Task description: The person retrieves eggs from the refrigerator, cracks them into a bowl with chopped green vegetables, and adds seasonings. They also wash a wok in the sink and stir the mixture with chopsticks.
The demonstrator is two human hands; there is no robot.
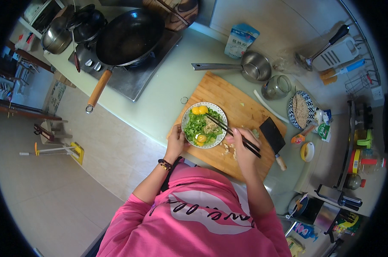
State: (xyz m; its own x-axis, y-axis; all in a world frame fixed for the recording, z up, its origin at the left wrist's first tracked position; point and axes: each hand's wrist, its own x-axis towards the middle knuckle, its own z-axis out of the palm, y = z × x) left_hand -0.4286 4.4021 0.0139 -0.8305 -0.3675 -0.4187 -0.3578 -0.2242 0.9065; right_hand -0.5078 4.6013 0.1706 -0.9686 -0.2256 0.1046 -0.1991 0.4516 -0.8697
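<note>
A patterned white bowl rests on a wooden cutting board. Chopped green vegetables, several raw egg yolks and a pale minced ingredient lie inside it. My left hand grips the bowl's left rim. In my right hand is a pair of dark chopsticks, their tips in the bowl near the upper yolks and the mince. Pale crumbs or bits lie on the board beside the bowl. The bowl's underside is hidden.
Right of the bowl, a cleaver lies across the board's edge. A steel saucepan, glass jar, patterned dish and small yellow bowl stand beyond. A wok sits on the gas stove at upper left, its wooden handle overhanging the counter.
</note>
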